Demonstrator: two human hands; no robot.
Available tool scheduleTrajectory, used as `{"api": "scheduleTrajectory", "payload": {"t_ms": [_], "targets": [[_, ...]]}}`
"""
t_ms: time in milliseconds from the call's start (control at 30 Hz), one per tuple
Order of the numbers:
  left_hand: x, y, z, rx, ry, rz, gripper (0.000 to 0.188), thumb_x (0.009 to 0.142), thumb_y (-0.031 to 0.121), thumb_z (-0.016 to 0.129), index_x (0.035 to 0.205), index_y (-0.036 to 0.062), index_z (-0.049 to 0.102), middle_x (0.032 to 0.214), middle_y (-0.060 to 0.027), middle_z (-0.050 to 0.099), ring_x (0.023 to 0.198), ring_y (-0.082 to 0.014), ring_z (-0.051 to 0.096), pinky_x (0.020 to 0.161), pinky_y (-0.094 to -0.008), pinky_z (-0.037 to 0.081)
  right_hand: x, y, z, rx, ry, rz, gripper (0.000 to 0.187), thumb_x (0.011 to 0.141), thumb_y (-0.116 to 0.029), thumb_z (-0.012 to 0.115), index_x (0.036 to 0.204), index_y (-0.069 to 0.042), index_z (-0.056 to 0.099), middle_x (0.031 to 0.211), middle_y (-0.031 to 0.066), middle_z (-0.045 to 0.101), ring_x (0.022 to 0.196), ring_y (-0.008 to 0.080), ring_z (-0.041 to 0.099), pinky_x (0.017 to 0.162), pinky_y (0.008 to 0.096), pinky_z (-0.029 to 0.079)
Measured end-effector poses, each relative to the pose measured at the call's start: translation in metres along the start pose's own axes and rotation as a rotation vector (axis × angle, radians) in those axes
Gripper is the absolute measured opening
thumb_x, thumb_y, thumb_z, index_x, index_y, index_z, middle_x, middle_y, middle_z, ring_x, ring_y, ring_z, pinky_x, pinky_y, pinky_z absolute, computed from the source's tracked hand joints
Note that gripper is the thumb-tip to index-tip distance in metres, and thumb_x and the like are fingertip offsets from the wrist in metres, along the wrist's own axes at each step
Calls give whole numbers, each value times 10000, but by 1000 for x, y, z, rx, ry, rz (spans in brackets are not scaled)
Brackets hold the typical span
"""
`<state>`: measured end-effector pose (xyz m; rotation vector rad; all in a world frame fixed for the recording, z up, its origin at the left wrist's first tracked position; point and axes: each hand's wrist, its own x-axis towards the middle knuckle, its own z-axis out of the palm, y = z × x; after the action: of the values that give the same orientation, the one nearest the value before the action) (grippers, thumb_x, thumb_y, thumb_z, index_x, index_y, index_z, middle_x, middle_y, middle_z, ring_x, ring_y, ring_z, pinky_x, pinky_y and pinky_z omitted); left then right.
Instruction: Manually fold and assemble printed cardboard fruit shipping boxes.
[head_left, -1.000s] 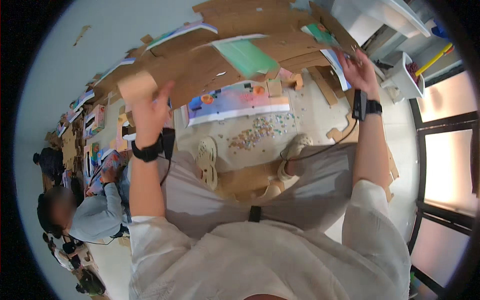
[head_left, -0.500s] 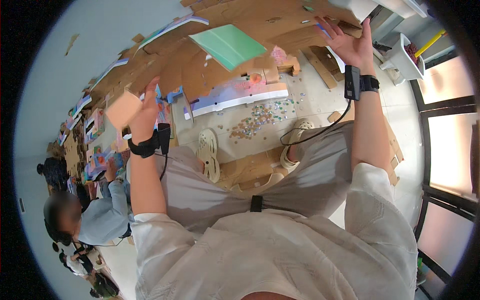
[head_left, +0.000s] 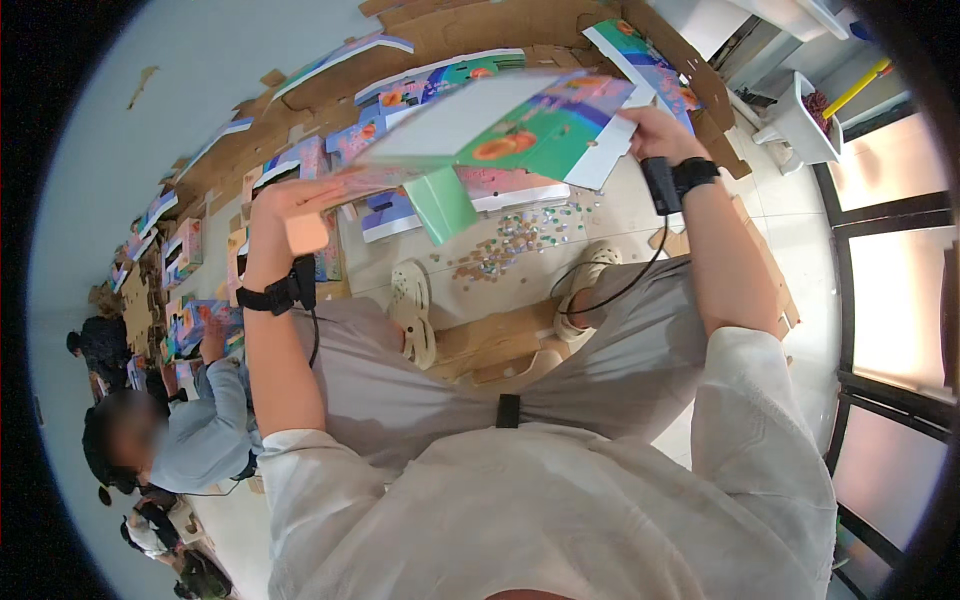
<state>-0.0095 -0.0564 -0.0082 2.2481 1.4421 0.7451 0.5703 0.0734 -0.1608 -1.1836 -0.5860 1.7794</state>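
A printed cardboard carton (head_left: 545, 125), green, blue and pink with orange fruit pictures and a white inner side, is tilted in the air between my hands, blurred by motion. A green flap (head_left: 443, 204) hangs from its near edge. My right hand (head_left: 668, 137) is closed on the carton's right edge. At the left end my left hand (head_left: 290, 198) holds the carton, its fingers stretched along it and partly smeared. A small peach-coloured square (head_left: 307, 233) shows beside my left wrist. Below the carton, small round cut-out pieces (head_left: 515, 240) lie scattered on the floor.
More printed cardboard pieces (head_left: 650, 70) lie beyond, along a brown cardboard barrier (head_left: 450, 35). A white bucket (head_left: 800, 120) with a yellow handle stands far right. At left a person in a grey-blue sleeve (head_left: 205, 430) works close by. Flattened brown cardboard (head_left: 490, 340) lies between my feet.
The carton has turned over from its plain brown side to its printed and white sides. My right hand has gone from spread open to gripping its edge; my left hand has turned inward.
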Motion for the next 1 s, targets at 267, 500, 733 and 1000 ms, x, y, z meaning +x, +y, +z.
{"api": "scheduleTrajectory", "payload": {"t_ms": [267,500,733,1000], "targets": [[0,-22,44,252,-204,60,357,770,-87,692,1033,105,838,900,-159,755,815,-309,714,739,-371,555,108,117,-106,-1327,-295,-381,512,631,-63,773,1141,-64,726,1053,217,739,969,371,735,841,398,610],[6,-25,24,603,60,70,118,846,92,765,952,42,775,855,-196,711,807,-414,677,720,-495,519,9,49,9,156,-86,-210,319,1028,-194,608,1326,-82,634,1249,108,710,1104,308,711,968,523,602],[23,4,28,471,574,87,250,947,263,770,1044,37,722,830,-167,707,764,-393,679,664,-460,521,-69,11,151,-160,-418,-266,856,1089,-649,386,1646,-14,251,1539,232,542,1383,340,570,1120,427,480],[16,91,98,423,369,220,255,839,122,716,1094,132,706,827,-106,682,757,-316,680,704,-435,542,-135,116,255,-329,-607,-404,1097,916,-308,845,1674,-6,113,1494,205,575,1350,237,575,1131,377,459]]}}
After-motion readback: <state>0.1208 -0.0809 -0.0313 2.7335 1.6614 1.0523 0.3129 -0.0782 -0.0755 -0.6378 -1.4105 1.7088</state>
